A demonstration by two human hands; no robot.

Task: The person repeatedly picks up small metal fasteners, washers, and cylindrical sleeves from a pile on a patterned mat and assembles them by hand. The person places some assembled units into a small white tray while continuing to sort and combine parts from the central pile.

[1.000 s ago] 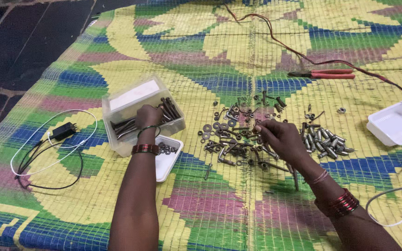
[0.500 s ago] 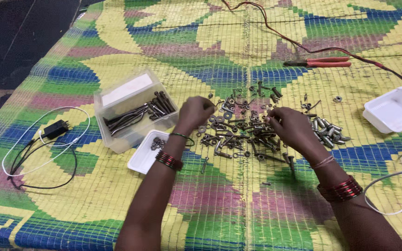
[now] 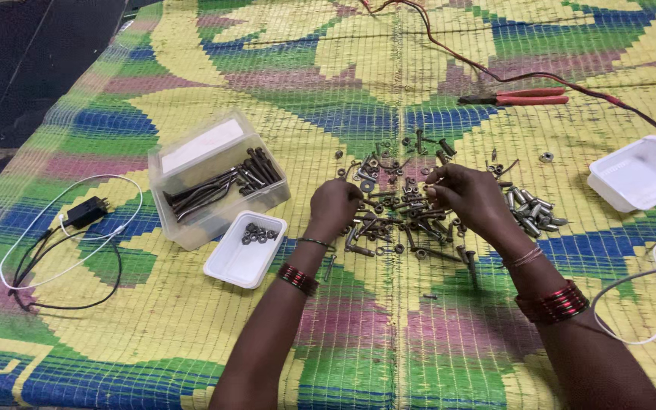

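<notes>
Loose pile of bolts, nuts and washers (image 3: 411, 201): spread at centre of woven mat (image 3: 343, 99), both hands now on it. Left hand (image 3: 333, 209): a second ago at the clear plastic box (image 3: 214, 178) on the left, since moved right onto the pile's near-left edge; fingers curled under, grip contents not discernible. Right hand (image 3: 468, 197): at pile's middle, fingertips pinched on a small metal piece too small to identify. Small white tray (image 3: 241, 254): near left, few nuts in far corner. Box: long bolts inside. Second white tray (image 3: 639, 173): far right. Red-handled pliers (image 3: 518, 97): far side. Judged: one drop-off done, sorting back at the pile.
</notes>
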